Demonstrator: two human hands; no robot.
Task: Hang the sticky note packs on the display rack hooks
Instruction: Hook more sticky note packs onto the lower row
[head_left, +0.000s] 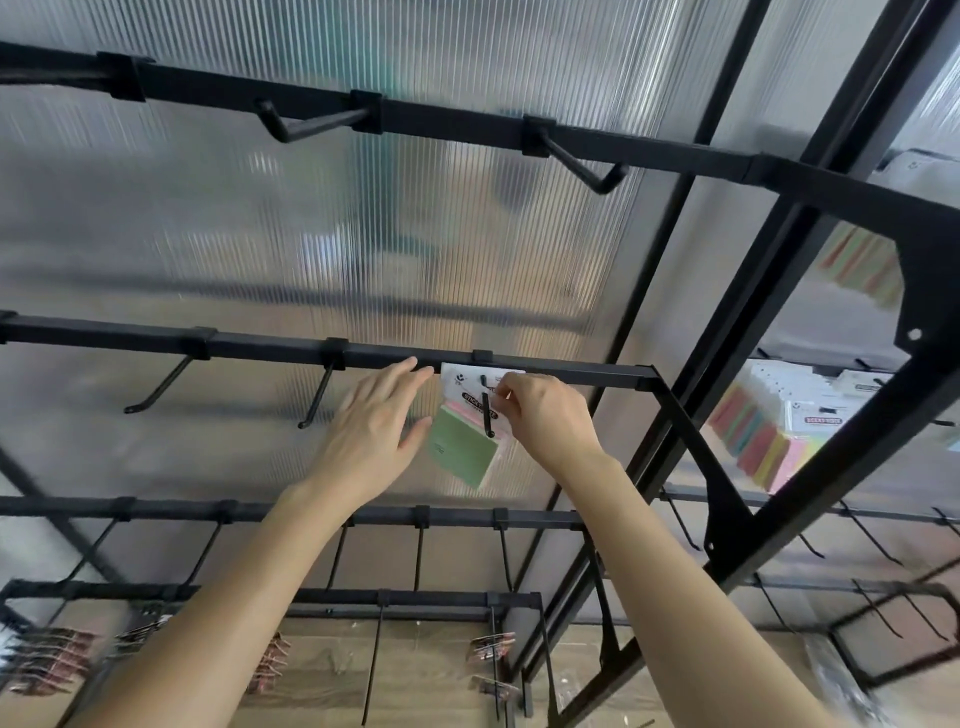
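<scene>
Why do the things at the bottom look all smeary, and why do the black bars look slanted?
Head view: motion blur smears the edges, worst on the hanging packs bottom left; the sticky note pack on its hook is fairly sharp; the wide-angle lens splays the rack bars; the ribbed panel behind glows hazily.

Person's arms: left hand (371, 431) and right hand (545, 415), both bare (forearms (249, 597) likewise uncovered, as far as visible).
</scene>
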